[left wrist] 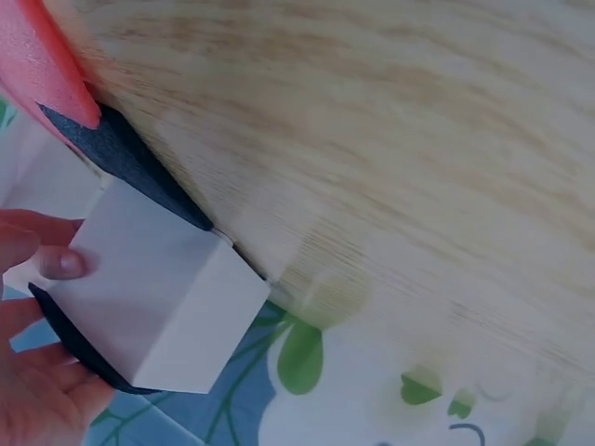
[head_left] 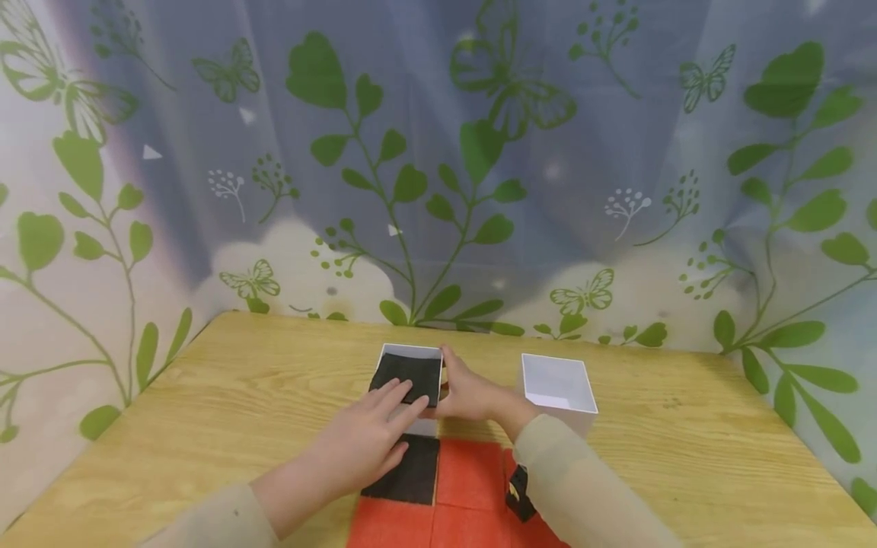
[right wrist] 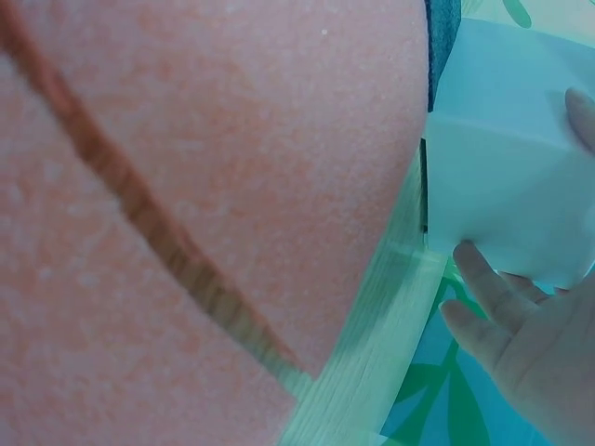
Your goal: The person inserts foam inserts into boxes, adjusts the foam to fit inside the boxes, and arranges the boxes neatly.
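Observation:
A white open-topped box stands mid-table with a black foam square lying in its mouth. My left hand lays straight fingers flat on that square, and its thumb touches the box's near wall. My right hand grips the box's right side, its thumb along the far rim and its fingers against the wall. Just in front of the box lie another black foam tile and red foam tiles.
A second white open box stands to the right of my right hand. The wooden table is walled on three sides by a curtain printed with leaves and butterflies. The red tiles reach the table's near edge.

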Demonstrator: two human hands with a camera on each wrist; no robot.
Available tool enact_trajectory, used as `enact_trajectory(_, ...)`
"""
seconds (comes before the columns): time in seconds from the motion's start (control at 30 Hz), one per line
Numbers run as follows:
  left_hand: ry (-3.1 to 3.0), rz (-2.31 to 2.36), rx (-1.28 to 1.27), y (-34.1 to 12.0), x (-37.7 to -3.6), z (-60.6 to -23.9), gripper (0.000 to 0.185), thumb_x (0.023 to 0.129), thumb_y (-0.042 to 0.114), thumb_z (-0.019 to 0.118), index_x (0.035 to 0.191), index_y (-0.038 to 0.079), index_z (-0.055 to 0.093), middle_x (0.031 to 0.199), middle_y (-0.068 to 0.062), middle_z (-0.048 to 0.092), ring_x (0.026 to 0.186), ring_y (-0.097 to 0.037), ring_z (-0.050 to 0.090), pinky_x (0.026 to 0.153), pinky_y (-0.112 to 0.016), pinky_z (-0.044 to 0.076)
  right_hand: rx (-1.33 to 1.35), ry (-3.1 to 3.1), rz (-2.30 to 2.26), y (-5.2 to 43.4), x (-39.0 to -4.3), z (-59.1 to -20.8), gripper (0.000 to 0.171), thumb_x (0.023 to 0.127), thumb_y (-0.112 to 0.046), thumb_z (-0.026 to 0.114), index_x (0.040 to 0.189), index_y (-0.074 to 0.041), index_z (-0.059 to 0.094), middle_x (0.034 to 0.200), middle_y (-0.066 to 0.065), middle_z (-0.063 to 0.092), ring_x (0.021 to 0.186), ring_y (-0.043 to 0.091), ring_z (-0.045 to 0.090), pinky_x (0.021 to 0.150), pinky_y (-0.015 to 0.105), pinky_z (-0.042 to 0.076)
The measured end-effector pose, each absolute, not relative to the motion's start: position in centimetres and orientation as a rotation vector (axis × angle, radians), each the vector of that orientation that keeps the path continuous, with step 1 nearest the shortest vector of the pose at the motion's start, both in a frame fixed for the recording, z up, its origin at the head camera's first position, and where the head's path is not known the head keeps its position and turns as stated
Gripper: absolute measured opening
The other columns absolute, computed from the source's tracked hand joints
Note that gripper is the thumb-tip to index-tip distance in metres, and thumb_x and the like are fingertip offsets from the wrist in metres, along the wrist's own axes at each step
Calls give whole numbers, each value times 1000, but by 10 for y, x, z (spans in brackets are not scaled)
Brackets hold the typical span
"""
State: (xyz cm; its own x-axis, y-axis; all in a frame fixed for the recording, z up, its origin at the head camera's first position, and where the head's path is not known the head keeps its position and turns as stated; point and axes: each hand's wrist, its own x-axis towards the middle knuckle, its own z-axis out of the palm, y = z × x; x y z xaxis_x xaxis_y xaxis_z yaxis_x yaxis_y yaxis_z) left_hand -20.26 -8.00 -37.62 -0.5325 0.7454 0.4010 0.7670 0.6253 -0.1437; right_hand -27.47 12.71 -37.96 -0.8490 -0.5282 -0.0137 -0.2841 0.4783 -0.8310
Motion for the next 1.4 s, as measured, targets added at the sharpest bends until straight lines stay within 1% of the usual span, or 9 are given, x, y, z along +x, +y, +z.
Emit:
enact_trajectory(0.13, -2464, -26, -1170, -77, -201, -375, 56, 82, 28, 70, 133, 11, 52, 131, -19, 50, 122, -34, 46, 95, -41, 42, -704, 2475, -1293, 128, -275, -380, 96, 75, -12, 77, 142, 2, 11, 129, 19, 34, 113, 32, 47, 91, 41, 44)
enact_trajectory(0.23, -2451, -12, -1150, -74, -202, -375, 52, 83, 26, 69, 130, 10, 55, 128, -18, 53, 118, -33, 50, 93, -40, 44, -696, 2484, -1272, 129, -274, -380, 95, 75, -14, 78, 141, 2, 11, 128, 19, 35, 112, 31, 47, 91, 41, 44)
enact_trajectory(0.4, -2259, -73, -1109, -71, -208, -371, 31, 76, 8, 75, 106, 5, 70, 106, -11, 65, 98, -24, 62, 82, -34, 50, -736, 2494, -1243, 127, -275, -381, 89, 75, -17, 78, 137, 1, 17, 123, 15, 38, 113, 26, 44, 91, 38, 43)
enact_trajectory(0.47, -2196, -95, -1087, -71, -209, -368, 24, 72, 2, 77, 95, 4, 73, 96, -8, 67, 89, -21, 64, 77, -31, 52, -771, 2486, -1247, 125, -275, -381, 83, 75, -17, 79, 133, -1, 22, 120, 12, 40, 111, 24, 43, 89, 37, 43)
enact_trajectory(0.57, -2171, -91, -1062, -73, -210, -366, 20, 69, -2, 77, 87, 6, 74, 88, -4, 65, 80, -18, 63, 72, -30, 52, -796, 2475, -1264, 124, -276, -382, 78, 75, -15, 79, 129, -3, 25, 118, 11, 40, 107, 23, 43, 86, 35, 44)
enact_trajectory(0.9, -2181, -21, -1008, -72, -213, -362, 14, 72, -4, 73, 79, 8, 72, 73, -3, 58, 63, -19, 55, 57, -30, 47, -778, 2490, -1255, 121, -278, -378, 76, 74, -15, 80, 127, -4, 26, 117, 12, 40, 101, 22, 43, 79, 33, 45)
enact_trajectory(1.13, -2161, 36, -1014, -67, -213, -362, 11, 72, 2, 75, 79, 11, 72, 75, -2, 58, 63, -18, 54, 58, -29, 46, -694, 2526, -1209, 123, -275, -375, 95, 74, -19, 79, 140, 1, 13, 124, 17, 35, 99, 24, 43, 80, 35, 42)
enact_trajectory(1.33, -2164, 11, -1003, -64, -215, -365, 11, 72, 0, 75, 78, 9, 72, 74, -3, 57, 62, -18, 53, 57, -29, 46, -651, 2519, -1177, 126, -274, -375, 103, 76, -23, 78, 145, 0, 4, 137, 22, 27, 113, 28, 40, 89, 39, 40)
enact_trajectory(1.4, -2161, 6, -1002, -63, -216, -365, 12, 73, 0, 74, 79, 9, 73, 75, -3, 57, 63, -18, 54, 58, -29, 47, -670, 2527, -1175, 127, -274, -374, 102, 76, -22, 78, 144, 0, 6, 138, 22, 27, 116, 29, 38, 91, 40, 39)
